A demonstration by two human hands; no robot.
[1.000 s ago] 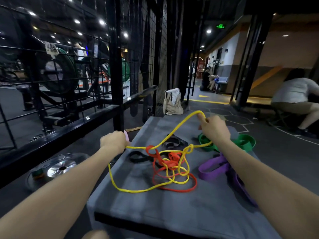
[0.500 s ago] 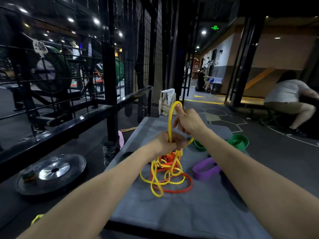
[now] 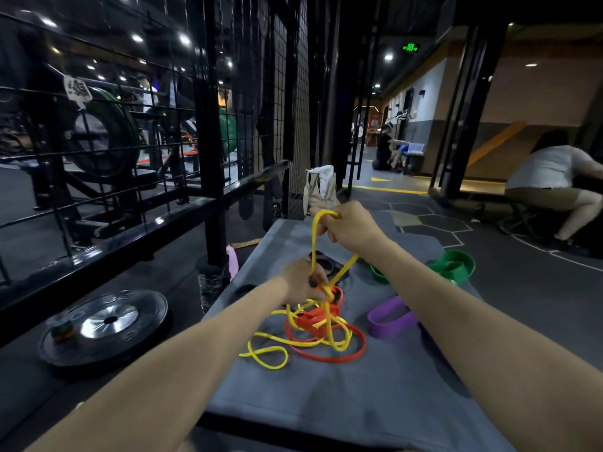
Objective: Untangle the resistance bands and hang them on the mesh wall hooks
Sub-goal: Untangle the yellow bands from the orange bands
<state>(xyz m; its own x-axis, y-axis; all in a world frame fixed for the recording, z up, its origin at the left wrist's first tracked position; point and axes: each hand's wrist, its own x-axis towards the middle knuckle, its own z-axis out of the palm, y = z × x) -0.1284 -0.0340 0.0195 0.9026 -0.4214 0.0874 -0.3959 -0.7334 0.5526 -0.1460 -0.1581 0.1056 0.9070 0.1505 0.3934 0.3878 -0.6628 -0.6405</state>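
Observation:
A thin yellow band (image 3: 313,334) lies knotted with an orange band (image 3: 339,355) on the grey padded platform (image 3: 342,399). My right hand (image 3: 350,228) grips one end loop of the yellow band, lifted above the pile. Lower down, my left hand (image 3: 305,282) pinches the same yellow band where it meets the tangle. A purple band (image 3: 390,319), a green band (image 3: 455,265) and a black band (image 3: 329,264) lie apart on the platform. The black mesh wall (image 3: 287,102) rises at the far left of the platform.
A black weight plate (image 3: 104,324) lies on the floor at left, beside a dark railing (image 3: 146,230). A beige bag (image 3: 321,187) stands beyond the platform. A person (image 3: 554,181) crouches at the right, and others sit in the corridor far back.
My hands came together from a wide stretch. The right hand now holds the yellow loop high while the left grips near the knot, and loose yellow coils have dropped over the orange band.

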